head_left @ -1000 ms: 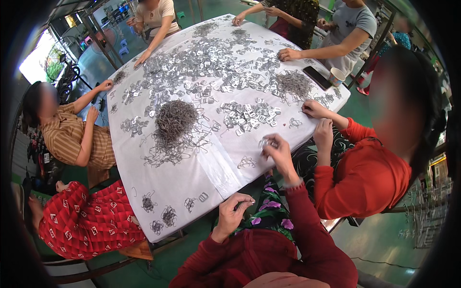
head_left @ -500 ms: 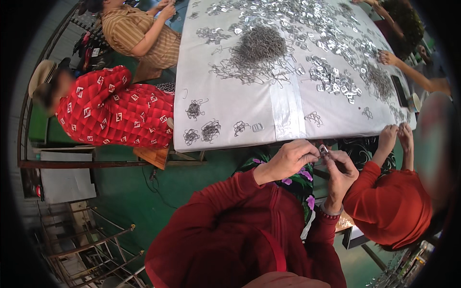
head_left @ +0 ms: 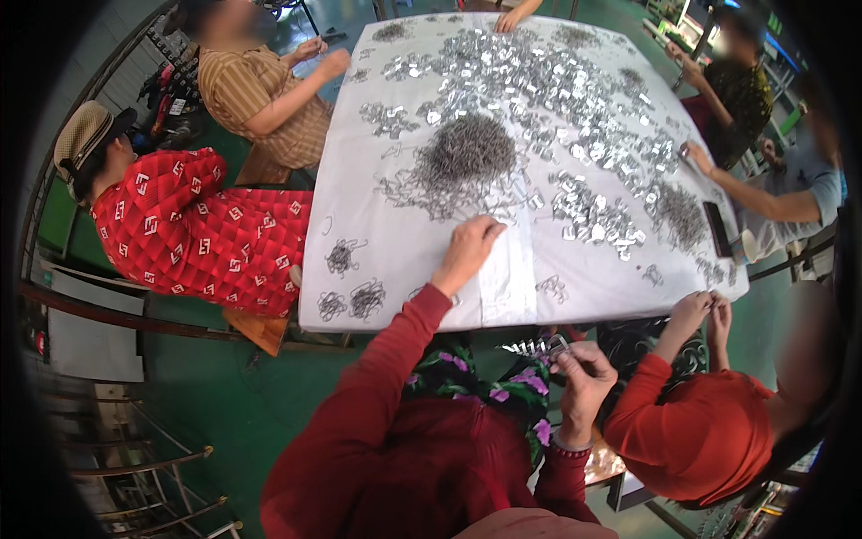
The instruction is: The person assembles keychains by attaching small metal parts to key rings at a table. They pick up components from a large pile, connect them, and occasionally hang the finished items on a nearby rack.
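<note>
Left hand (head_left: 470,251) curled, right (head_left: 585,375) pinching buckle (head_left: 558,347)

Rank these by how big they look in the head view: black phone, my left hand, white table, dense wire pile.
1. White table
2. Dense wire pile
3. Your left hand
4. Black phone

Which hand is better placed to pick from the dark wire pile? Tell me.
Probably the left hand: it is over the table, near the wire pile; the right hand is farther off, holding metal pieces.
</note>
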Demonstrator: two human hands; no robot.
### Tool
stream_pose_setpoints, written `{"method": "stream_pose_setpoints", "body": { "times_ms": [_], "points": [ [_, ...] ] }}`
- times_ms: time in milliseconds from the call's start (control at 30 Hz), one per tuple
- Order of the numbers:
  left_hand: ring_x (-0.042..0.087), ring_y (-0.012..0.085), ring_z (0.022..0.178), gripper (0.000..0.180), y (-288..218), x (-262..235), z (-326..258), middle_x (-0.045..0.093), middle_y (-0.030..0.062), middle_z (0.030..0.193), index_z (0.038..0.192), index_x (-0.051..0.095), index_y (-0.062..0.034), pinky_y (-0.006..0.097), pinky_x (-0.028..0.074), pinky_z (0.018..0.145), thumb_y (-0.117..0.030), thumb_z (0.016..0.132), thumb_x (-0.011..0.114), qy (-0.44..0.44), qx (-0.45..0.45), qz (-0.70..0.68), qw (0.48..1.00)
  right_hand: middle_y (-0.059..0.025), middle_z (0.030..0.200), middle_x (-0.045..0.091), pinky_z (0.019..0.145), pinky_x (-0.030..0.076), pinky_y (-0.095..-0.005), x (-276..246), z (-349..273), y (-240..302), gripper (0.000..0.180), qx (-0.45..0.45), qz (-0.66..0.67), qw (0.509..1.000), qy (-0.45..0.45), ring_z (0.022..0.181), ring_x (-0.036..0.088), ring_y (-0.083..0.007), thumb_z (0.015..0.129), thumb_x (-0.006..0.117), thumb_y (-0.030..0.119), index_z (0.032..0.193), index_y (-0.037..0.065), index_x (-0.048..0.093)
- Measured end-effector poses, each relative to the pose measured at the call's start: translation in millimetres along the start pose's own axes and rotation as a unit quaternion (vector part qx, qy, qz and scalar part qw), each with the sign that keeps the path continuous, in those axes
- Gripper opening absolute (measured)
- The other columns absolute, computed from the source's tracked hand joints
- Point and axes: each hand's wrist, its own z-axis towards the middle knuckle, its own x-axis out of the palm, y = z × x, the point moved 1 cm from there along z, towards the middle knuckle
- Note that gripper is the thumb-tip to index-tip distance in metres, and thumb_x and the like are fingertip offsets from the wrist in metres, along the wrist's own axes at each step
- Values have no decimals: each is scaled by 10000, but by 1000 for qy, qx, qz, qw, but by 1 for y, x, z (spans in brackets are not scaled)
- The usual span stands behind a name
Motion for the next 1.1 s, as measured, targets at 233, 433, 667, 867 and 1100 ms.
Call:
{"method": "stream_pose_setpoints", "body": {
  "times_ms": [233, 433, 667, 867, 1100],
  "points": [
    [617, 431, 771, 205, 56, 39, 41, 616, 258, 847, 787, 611, 77, 485, 496, 687, -123, 828, 613, 75, -9, 226, 971, -142, 816, 610, 582, 543, -269, -9, 4, -3, 137, -23, 12, 1000, 9, 669, 625, -189, 740, 619, -186, 825, -79, 629],
    [606, 443, 771, 160, 47, 20, 33, 587, 264, 884, 914, 536, 59, 536, 479, 683, -90, 885, 483, 44, -27, 210, 976, -128, 816, 609, 562, 536, -261, -8, 0, -5, 126, -13, -18, 1000, 13, 651, 625, -185, 748, 624, -152, 840, -66, 628],
    [628, 156, 617, 123, -46, -16, -4, 586, 99, 821, 960, 537, 49, 294, 519, 544, -69, 932, 519, 145, -45, -213, 965, -130, 818, 627, 594, 534, -262, -5, -8, -1, 120, 8, -16, 1000, 0, 647, 624, -173, 739, 613, -170, 806, -76, 642],
    [609, 193, 871, 90, -136, -21, -82, 612, 80, 916, 938, 573, -8, 307, 496, 735, -52, 873, 616, 223, 113, -250, 935, -97, 783, 664, 607, 505, -234, -1, -7, 3, 93, 4, -23, 999, -48, 635, 630, -136, 763, 646, -114, 830, -56, 671],
    [552, 260, 948, 141, -142, -6, -84, 577, 91, 1024, 896, 612, -45, 354, 461, 782, -31, 776, 686, 162, 243, -192, 937, -100, 895, 626, 625, 544, -252, 0, -9, 12, 104, -40, -77, 996, -21, 722, 629, -147, 776, 636, -125, 856, -62, 661]
  ]
}}
